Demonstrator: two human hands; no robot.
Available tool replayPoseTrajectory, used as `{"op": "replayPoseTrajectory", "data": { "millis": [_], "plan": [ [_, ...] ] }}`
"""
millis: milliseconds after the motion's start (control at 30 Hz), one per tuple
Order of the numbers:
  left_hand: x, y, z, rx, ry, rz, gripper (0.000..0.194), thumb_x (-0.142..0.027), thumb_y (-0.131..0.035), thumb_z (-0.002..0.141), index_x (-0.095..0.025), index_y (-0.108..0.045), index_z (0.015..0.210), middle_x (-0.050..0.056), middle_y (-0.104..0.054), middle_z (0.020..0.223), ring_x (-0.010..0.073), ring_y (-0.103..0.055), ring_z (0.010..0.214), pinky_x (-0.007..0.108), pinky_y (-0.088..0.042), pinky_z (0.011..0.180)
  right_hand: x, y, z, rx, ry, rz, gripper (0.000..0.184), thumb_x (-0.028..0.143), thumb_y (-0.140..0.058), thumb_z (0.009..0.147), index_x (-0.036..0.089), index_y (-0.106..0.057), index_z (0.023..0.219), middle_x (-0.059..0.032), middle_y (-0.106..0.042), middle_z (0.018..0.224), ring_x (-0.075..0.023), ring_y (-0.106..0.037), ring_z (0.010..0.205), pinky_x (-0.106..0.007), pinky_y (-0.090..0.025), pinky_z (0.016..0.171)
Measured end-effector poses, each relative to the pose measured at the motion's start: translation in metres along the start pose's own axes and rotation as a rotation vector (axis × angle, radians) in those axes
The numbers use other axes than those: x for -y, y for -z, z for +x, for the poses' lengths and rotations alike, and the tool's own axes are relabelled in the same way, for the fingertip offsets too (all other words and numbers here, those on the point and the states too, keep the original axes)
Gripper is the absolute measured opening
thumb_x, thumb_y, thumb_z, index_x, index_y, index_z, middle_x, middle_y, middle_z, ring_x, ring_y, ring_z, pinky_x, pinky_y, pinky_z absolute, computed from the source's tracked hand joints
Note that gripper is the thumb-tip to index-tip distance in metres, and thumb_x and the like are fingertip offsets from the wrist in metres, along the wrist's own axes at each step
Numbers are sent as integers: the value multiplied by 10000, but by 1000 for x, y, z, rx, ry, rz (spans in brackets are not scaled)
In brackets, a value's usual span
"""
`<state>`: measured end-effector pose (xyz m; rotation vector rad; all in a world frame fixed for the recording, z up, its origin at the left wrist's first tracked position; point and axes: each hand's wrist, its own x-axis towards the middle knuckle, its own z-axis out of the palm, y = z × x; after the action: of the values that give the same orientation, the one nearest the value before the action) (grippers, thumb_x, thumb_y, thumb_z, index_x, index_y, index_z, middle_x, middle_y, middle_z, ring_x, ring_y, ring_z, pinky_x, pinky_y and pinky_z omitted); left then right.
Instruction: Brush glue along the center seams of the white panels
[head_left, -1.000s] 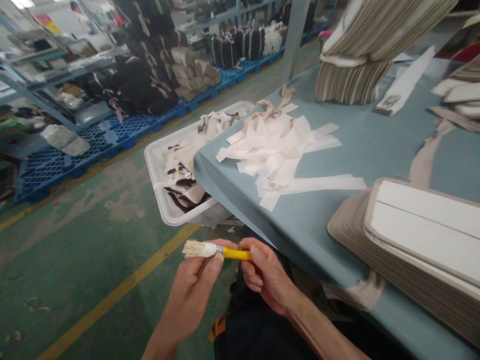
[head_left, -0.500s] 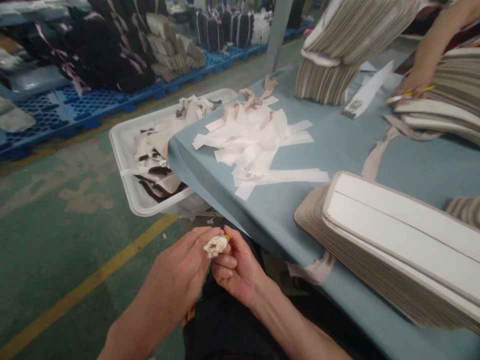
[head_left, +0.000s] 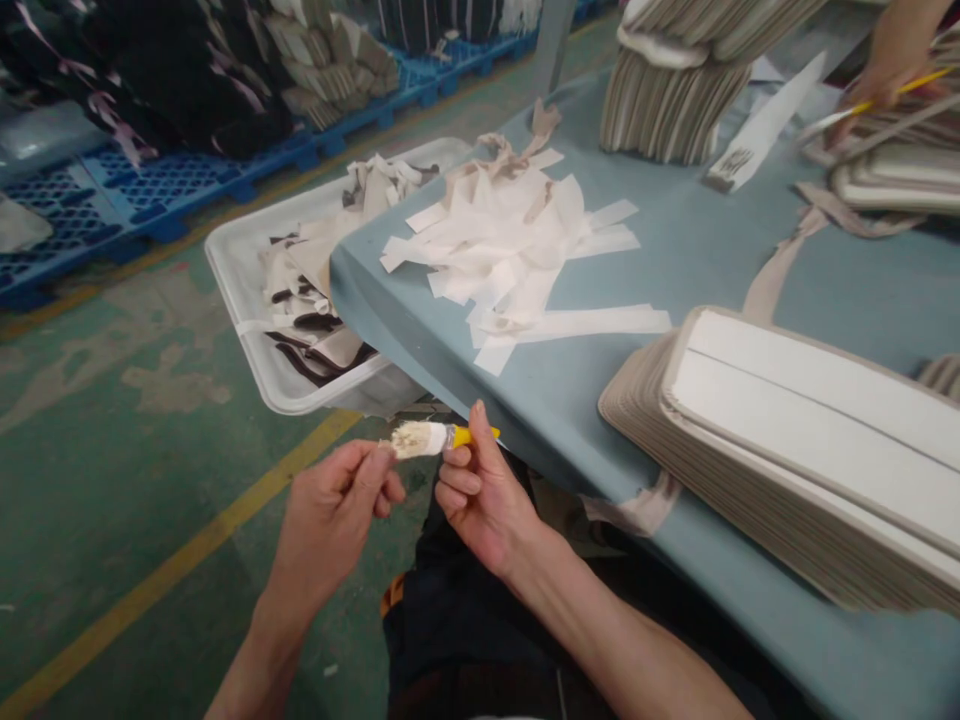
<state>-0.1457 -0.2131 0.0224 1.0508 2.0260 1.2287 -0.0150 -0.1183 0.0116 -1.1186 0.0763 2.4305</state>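
Observation:
A paintbrush (head_left: 427,438) with pale bristles and a yellow handle lies sideways in front of my body, just off the table edge. My right hand (head_left: 480,500) grips it at the handle near the metal band, thumb pointing up. At the bristle end, my left hand (head_left: 341,510) is closed, its thumb and forefinger pinching at the tips of the bristles. The bristles look ragged and stuck together. Beside my right hand runs the edge of the blue-grey covered table (head_left: 570,420).
White strips (head_left: 517,250) lie heaped on the table. A tall stack of pale padded panels (head_left: 787,400) stands on the right, more stacks behind it. A white tub (head_left: 255,370) of scraps sits on the left. Another person's hand (head_left: 885,85) holds a yellow-handled brush.
My left hand has moved left to the bristle tips. The brush has turned from end-on to sideways and come up slightly. The other person's brush has lifted.

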Motion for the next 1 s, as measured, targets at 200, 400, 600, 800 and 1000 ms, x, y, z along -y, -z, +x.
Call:
{"op": "replayPoseTrajectory", "data": {
  "millis": [200, 400, 600, 800, 1000],
  "plan": [
    [5, -10, -3, -69, 92, -108, 331, -487, -766, 879, -197, -697, 737, -11, -603, 563, 122, -538, 507, 203, -430, 509, -9, 2, 7, 13, 234, -16, 529, 578, -961, 775, 186, -627, 899, 141, -478, 531, -22, -317, 400, -149, -276, 400],
    [5, -25, -9, 55, 239, -357, 472, -607, -802, 853, -174, -704, 692, 38, -659, 619, 138, -591, 545, 233, -528, 559, -17, 10, 4, 186, 609, -234, 604, 748, -867, 818, 184, -689, 938, 98, -522, 564, -61, -387, 452, -189, -349, 423],
    [-2, -41, -12, 38, 337, -588, 492, -583, -975, 708, -151, -795, 862, 75, -750, 739, 146, -666, 625, 219, -579, 593, -20, 15, 2, 299, 763, -288, 488, 692, -781, 958, 214, -695, 915, 89, -532, 564, -77, -420, 442, -197, -406, 415],
    [-13, -48, -13, 0, 340, -776, 476, -557, -1029, 659, -169, -764, 736, 30, -706, 671, 98, -612, 557, 174, -549, 552, -22, 18, 1, 339, 902, -292, 333, 557, -777, 1020, 230, -771, 959, 73, -619, 606, -73, -484, 411, -191, -460, 399],
    [-15, -48, -11, -17, 385, -853, 492, -546, -1051, 633, -163, -748, 692, 7, -688, 639, 80, -603, 507, 150, -526, 503, -18, 16, -3, 361, 1059, -392, 267, 490, -776, 1040, 234, -797, 968, 52, -683, 641, -85, -586, 458, -189, -512, 435]
  ]
}}
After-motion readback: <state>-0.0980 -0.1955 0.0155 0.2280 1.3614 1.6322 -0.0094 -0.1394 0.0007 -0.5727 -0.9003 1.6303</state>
